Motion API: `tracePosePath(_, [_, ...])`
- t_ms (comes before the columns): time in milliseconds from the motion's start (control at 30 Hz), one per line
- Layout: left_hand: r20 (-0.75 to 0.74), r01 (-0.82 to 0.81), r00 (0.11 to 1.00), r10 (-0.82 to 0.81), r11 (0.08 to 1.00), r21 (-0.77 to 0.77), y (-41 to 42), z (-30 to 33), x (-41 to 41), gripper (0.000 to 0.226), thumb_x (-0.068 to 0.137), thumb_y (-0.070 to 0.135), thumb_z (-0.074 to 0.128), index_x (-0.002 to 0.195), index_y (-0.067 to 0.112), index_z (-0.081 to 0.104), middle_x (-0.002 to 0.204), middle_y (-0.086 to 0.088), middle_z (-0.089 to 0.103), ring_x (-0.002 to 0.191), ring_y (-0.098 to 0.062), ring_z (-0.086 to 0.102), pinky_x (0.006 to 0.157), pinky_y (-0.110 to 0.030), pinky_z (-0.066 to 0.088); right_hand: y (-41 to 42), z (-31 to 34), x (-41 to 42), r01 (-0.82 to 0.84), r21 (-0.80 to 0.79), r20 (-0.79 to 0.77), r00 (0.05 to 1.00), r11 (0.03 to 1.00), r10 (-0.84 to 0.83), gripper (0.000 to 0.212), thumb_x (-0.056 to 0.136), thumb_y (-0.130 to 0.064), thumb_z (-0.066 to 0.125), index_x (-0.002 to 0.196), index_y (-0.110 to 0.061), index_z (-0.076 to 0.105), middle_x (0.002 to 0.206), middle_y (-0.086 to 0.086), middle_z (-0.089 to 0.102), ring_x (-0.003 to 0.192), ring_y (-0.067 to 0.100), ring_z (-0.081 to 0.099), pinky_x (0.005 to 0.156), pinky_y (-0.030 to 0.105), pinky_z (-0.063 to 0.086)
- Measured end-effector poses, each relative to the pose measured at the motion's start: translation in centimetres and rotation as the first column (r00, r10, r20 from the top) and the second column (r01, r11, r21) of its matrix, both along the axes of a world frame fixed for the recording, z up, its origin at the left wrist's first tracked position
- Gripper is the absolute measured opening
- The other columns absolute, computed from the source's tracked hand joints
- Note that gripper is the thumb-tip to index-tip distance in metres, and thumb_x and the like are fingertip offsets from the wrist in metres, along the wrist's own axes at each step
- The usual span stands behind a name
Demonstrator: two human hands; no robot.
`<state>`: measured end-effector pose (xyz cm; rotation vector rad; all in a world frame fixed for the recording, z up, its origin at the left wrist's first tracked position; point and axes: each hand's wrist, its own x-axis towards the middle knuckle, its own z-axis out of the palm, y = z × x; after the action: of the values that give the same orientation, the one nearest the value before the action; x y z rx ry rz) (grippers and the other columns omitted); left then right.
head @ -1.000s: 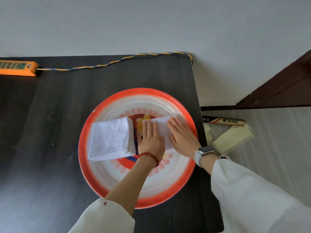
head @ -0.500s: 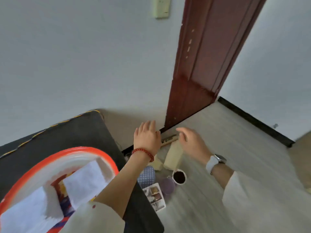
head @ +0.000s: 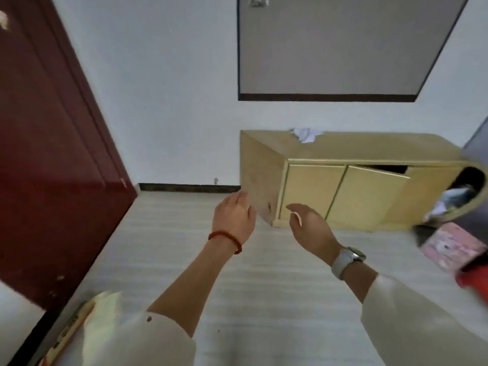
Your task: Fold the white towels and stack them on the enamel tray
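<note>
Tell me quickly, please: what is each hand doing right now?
Left hand: open, holding nothing.
Right hand: open, fingers loosely curled, holding nothing.

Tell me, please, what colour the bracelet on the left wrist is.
Red beads; the bracelet shows in the head view.

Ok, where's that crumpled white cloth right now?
In the head view the crumpled white cloth lies on top of the yellow wooden cabinet, near its left back edge against the wall, above and beyond both hands.
</note>
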<state>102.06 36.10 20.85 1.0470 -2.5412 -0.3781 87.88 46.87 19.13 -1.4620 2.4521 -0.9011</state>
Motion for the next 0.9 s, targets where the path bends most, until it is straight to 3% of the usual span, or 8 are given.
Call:
tracePosePath(200, [0.021,0.207,0.978,-0.207,0.978,-0.037,-2.2,-1.4,-17.6,0.038,0.094,0.02,0.035,0.127,0.007,0.049,0.125,-0.009,0.057,0.114,-0.027,0.05,0.092,-0.034,0.039,0.7,-1.4,-15.1,0.212,0.0,-0.027,0.977,0.977,-0.212,0.034,0.094,-0.013,0.041,0.126,-0.011,0.053,0.127,0.01,0.057,0.118,0.028,0.049,0.097,0.037,0.042])
tracePosePath(333, [0.041,0.251,0.968,-0.249,0.967,-0.053,-7.1,-3.2,-28.6,0.027,0.094,0.02,0.035,0.105,0.009,0.056,0.105,-0.01,0.062,0.098,-0.027,0.055,0.081,-0.035,0.042,-3.1,-2.7,-25.1,0.273,0.002,-0.081,0.959,0.962,-0.272,0.032,0.093,-0.013,0.042,0.122,-0.012,0.056,0.123,0.008,0.059,0.115,0.027,0.051,0.094,0.037,0.043])
tracePosePath(600, [-0.028,0.224,0.974,-0.223,0.975,0.007,-19.0,-2.9,-48.2,0.027,0.095,0.022,0.037,0.108,0.013,0.059,0.106,-0.008,0.062,0.099,-0.028,0.056,0.083,-0.034,0.042,-14.5,-1.1,-44.5,0.323,0.063,-0.117,0.942,0.944,-0.314,0.028,0.094,-0.018,0.042,0.113,-0.014,0.061,0.112,0.004,0.065,0.105,0.024,0.055,0.087,0.034,0.046])
tracePosePath(900, [0.005,0.255,0.967,-0.255,0.966,0.032,-27.3,-6.4,-67.9,0.026,0.095,0.022,0.038,0.109,0.015,0.059,0.103,-0.006,0.062,0.095,-0.027,0.056,0.081,-0.034,0.041,-24.1,-5.3,-63.1,0.302,0.089,0.005,0.953,0.949,-0.304,0.027,0.093,-0.017,0.042,0.113,-0.015,0.061,0.112,0.003,0.063,0.103,0.022,0.057,0.088,0.035,0.047])
